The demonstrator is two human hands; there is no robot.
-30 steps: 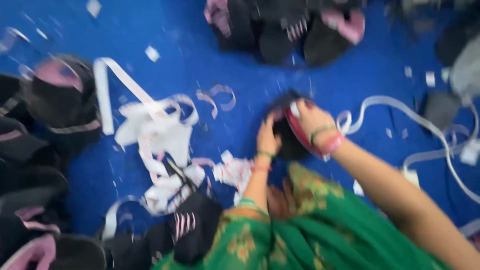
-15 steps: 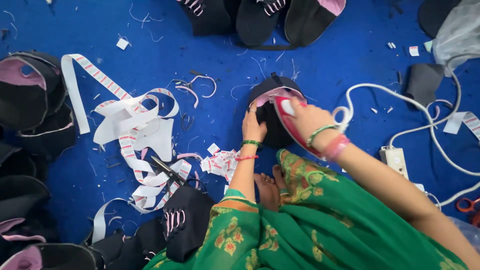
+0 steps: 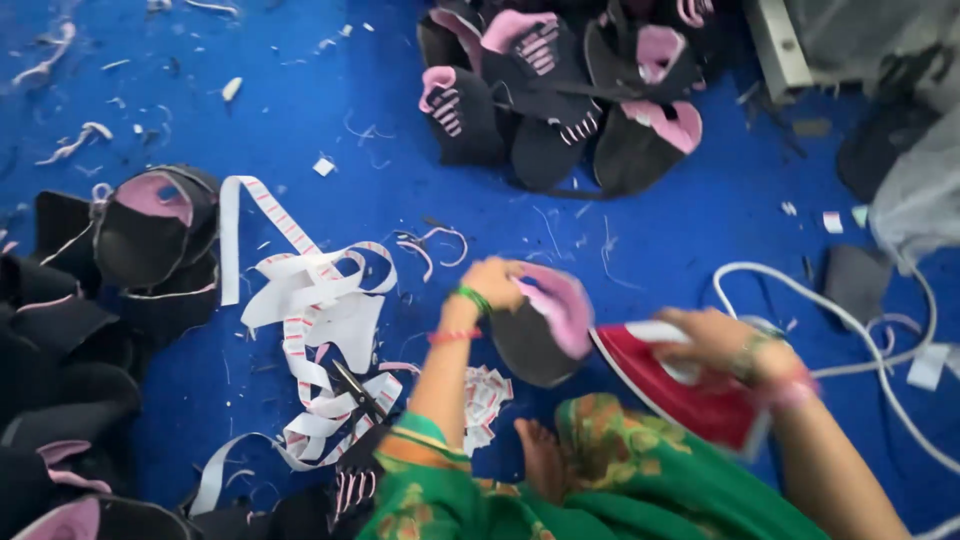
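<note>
My left hand [image 3: 492, 283] gripped the black-pink shoe piece [image 3: 540, 325]; my right hand [image 3: 715, 340] clutched the red iron [image 3: 690, 395] just beside it.

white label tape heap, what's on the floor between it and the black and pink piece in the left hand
In the head view, a small curl of pink and white strip lies on the blue mat between the tape heap and the piece in the left hand.

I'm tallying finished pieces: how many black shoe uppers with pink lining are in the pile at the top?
5 black fabric shoe uppers with pink lining show, clustered top centre on the blue floor; others may be hidden.
</note>
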